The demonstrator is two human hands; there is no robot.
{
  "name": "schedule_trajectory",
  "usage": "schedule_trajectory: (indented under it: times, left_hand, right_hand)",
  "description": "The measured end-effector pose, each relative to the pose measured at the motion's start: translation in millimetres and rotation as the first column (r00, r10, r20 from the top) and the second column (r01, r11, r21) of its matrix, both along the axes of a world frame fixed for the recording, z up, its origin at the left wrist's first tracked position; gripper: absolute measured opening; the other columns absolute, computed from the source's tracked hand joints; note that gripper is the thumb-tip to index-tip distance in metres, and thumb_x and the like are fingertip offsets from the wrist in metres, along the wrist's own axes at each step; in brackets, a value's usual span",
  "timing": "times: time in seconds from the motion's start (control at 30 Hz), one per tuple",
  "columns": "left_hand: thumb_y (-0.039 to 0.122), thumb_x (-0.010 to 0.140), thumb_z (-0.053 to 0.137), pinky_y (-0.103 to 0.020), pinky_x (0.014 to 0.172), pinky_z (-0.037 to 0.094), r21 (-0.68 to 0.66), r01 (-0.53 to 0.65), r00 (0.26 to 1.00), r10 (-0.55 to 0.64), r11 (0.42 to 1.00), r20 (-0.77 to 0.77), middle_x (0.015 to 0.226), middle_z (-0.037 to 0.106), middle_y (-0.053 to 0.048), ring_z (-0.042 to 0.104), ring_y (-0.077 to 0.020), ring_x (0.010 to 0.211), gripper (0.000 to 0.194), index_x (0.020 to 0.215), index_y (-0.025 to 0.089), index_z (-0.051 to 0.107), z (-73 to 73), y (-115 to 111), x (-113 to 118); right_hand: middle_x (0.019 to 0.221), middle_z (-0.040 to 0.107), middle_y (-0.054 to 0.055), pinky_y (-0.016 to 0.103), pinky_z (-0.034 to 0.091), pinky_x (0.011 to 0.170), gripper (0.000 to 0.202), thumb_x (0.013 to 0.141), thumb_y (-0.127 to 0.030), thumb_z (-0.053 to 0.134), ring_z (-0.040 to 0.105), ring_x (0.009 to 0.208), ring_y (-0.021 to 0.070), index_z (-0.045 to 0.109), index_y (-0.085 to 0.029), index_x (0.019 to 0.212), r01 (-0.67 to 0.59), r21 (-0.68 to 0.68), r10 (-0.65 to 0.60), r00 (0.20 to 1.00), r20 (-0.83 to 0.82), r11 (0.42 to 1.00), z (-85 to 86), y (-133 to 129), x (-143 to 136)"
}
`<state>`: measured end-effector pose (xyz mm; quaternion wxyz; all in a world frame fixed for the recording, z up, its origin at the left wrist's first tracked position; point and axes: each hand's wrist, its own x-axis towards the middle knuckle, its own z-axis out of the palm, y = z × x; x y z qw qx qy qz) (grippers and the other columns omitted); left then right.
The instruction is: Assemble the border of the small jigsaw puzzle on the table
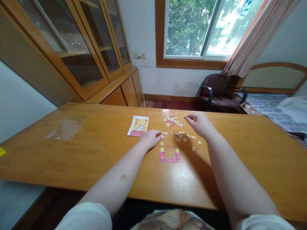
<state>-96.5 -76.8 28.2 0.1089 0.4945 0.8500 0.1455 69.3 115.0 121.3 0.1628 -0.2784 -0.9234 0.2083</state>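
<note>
On the table, joined jigsaw pieces make a pink-bottomed, U-shaped border (170,160), with yellow pieces continuing up its left side. My left hand (151,139) rests beside the upper left of this border, fingers stretched out, fingertips at a few yellow pieces (162,135). My right hand (198,123) hovers to the right with thumb and fingers pinched together; whatever they hold, if anything, is too small to make out. Loose yellow pieces (184,140) lie between the hands. Behind them is a heap of mixed pink and yellow pieces (171,120).
A picture card (138,126) with a white animal on yellow and pink lies left of my left hand. Farther left is a clear plastic bag (66,128). Beyond the wooden table (107,153) stand a glass-door cabinet (103,48), an office chair (219,91) and a bed (271,105).
</note>
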Motion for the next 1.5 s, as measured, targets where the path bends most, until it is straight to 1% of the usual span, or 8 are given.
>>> schedule_trajectory:
  times: [0.07,0.13,0.3,0.4,0.83,1.27,1.4,1.5]
  left_hand:
    - [0.043,0.087,0.050,-0.031,0.086,0.047,-0.012,-0.006,1.000,0.006,1.000,0.009,0.116,0.067,-0.004,0.061,-0.0231,0.105,0.037,0.118,0.029,0.064,-0.1,0.8,1.3]
    - [0.044,0.086,0.051,-0.032,0.086,0.048,-0.025,-0.006,1.000,0.007,1.000,0.017,0.116,0.067,-0.004,0.061,-0.0239,0.105,0.038,0.118,0.029,0.064,0.1,1.6,2.1]
    - [0.043,0.086,0.051,-0.031,0.087,0.047,-0.026,0.001,1.000,-0.001,1.000,0.023,0.117,0.066,-0.004,0.061,-0.0235,0.106,0.037,0.119,0.030,0.063,0.1,2.3,1.1]
    - [0.038,0.086,0.051,-0.031,0.088,0.047,0.000,0.009,1.000,-0.009,1.000,0.026,0.118,0.066,-0.004,0.060,-0.0227,0.107,0.038,0.121,0.028,0.062,-1.1,1.2,-1.1]
    - [0.037,0.086,0.052,-0.027,0.087,0.049,0.083,-0.063,0.987,0.050,0.995,0.151,0.115,0.068,-0.002,0.062,-0.0199,0.103,0.034,0.114,0.024,0.066,-4.7,3.6,-5.0]
    - [0.038,0.086,0.052,-0.028,0.083,0.050,0.067,-0.102,0.985,0.092,0.992,0.144,0.111,0.069,-0.001,0.064,-0.0192,0.096,0.032,0.112,0.026,0.066,-5.1,5.3,-5.2]
    - [0.037,0.086,0.051,-0.028,0.084,0.049,0.060,-0.100,0.985,0.090,0.993,0.150,0.111,0.069,-0.002,0.064,-0.0189,0.096,0.033,0.113,0.025,0.066,-3.7,6.1,-3.9]
    - [0.036,0.086,0.051,-0.028,0.086,0.049,0.058,-0.101,0.984,0.092,0.993,0.151,0.112,0.069,-0.003,0.063,-0.0193,0.097,0.034,0.114,0.024,0.066,-2.8,6.3,-3.1]
  right_hand:
    - [0.088,0.072,0.009,0.027,0.043,0.067,0.026,0.084,-0.033,0.052,0.063,0.078,0.0202,0.073,-0.018,0.089,0.038,-0.043,-0.033,0.993,0.109,0.998,-4.3,9.6,13.3]
    - [0.090,0.073,0.008,0.027,0.044,0.068,0.026,0.084,-0.033,0.053,0.064,0.079,0.0200,0.073,-0.018,0.089,0.046,-0.065,-0.036,0.988,0.147,0.997,-19.3,15.5,26.9]
    - [0.088,0.072,0.007,0.026,0.045,0.069,0.033,0.086,-0.038,0.047,0.064,0.078,0.0189,0.073,-0.018,0.090,0.088,-0.059,-0.084,0.994,0.069,0.994,-67.0,22.6,54.3]
    - [0.091,0.072,0.007,0.028,0.045,0.073,0.033,0.086,-0.038,0.046,0.063,0.082,0.0194,0.072,-0.018,0.092,0.090,0.001,-0.090,0.994,0.068,0.996,-79.8,28.6,61.6]
    - [0.101,0.068,0.008,0.025,0.043,0.077,0.027,0.085,-0.026,0.049,0.061,0.090,0.0179,0.071,-0.018,0.098,0.061,0.088,-0.079,0.974,0.213,0.994,-90.3,39.8,58.8]
    - [0.097,0.065,0.006,0.024,0.040,0.070,0.028,0.091,-0.034,0.044,0.060,0.084,0.0161,0.069,-0.022,0.095,-0.077,0.169,0.028,0.960,0.277,0.983,-90.8,-14.2,26.7]
    - [0.096,0.065,0.006,0.025,0.040,0.070,0.030,0.090,-0.040,0.046,0.060,0.084,0.0171,0.070,-0.022,0.094,-0.078,0.192,0.021,0.959,0.284,0.978,-93.9,-19.9,21.9]
    - [0.098,0.065,0.006,0.024,0.040,0.070,0.028,0.090,-0.039,0.048,0.061,0.084,0.0170,0.070,-0.023,0.096,-0.102,0.170,0.051,0.958,0.283,0.980,-95.4,-18.5,21.5]
